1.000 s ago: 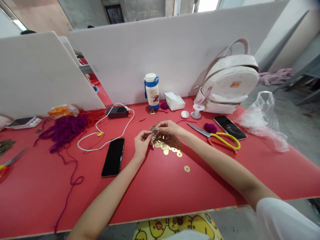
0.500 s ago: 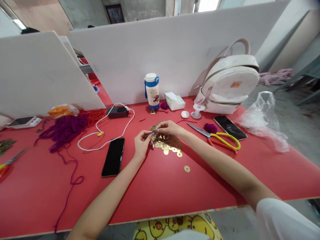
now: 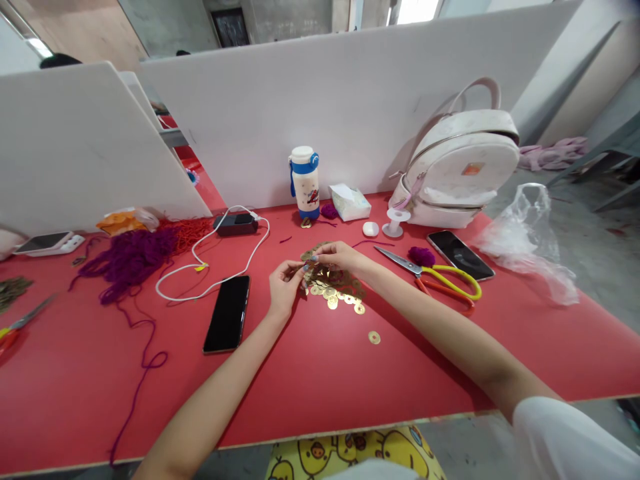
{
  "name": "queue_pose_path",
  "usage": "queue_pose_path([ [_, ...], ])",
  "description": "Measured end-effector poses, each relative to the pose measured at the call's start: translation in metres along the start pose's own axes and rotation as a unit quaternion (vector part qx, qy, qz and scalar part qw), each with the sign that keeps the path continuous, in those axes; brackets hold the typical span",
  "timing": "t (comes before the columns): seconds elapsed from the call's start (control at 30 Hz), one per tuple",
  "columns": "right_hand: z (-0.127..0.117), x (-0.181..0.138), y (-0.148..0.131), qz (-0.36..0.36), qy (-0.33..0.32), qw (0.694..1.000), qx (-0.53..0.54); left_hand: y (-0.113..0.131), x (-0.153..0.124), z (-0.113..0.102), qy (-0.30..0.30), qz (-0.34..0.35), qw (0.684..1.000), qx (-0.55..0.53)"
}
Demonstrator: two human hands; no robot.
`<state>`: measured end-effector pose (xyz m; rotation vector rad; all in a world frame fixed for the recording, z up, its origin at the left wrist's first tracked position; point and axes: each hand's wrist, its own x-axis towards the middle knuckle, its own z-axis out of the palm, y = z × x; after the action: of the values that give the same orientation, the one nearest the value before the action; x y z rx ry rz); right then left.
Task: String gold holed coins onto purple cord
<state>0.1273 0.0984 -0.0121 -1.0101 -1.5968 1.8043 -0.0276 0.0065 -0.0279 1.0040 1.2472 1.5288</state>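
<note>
Both hands meet over a heap of brass-coloured coins with holes [image 3: 330,292] on the red table. My left hand [image 3: 286,287] is closed in a pinch at the heap's left edge, thumb pointing right. My right hand [image 3: 339,259] pinches just above it, fingertips almost touching the left thumb. What lies between the fingertips is too small to make out against the coins behind. A single coin [image 3: 374,337] lies apart, nearer the table's front edge.
Left of my hands lie a black phone [image 3: 227,313], a white cable [image 3: 173,298] and purple yarn [image 3: 137,257]. Scissors [image 3: 440,277] lie right of my right forearm. Behind stand a bottle [image 3: 305,183], tissue pack [image 3: 350,203], spool [image 3: 395,223] and white backpack [image 3: 460,167].
</note>
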Motion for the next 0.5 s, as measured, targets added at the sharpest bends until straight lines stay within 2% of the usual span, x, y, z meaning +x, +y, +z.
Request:
queue_pose_path([
  [0.37,0.0023,-0.0034,-0.0024,0.031,-0.006,0.999,0.024,-0.0026,0.0014,-0.0006,0.000,0.004,1.000,0.007],
  [0.5,0.0021,-0.0037,-0.0024,0.016,-0.012,1.000,0.017,-0.0028,0.0014,-0.0005,0.004,0.003,1.000,0.009],
])
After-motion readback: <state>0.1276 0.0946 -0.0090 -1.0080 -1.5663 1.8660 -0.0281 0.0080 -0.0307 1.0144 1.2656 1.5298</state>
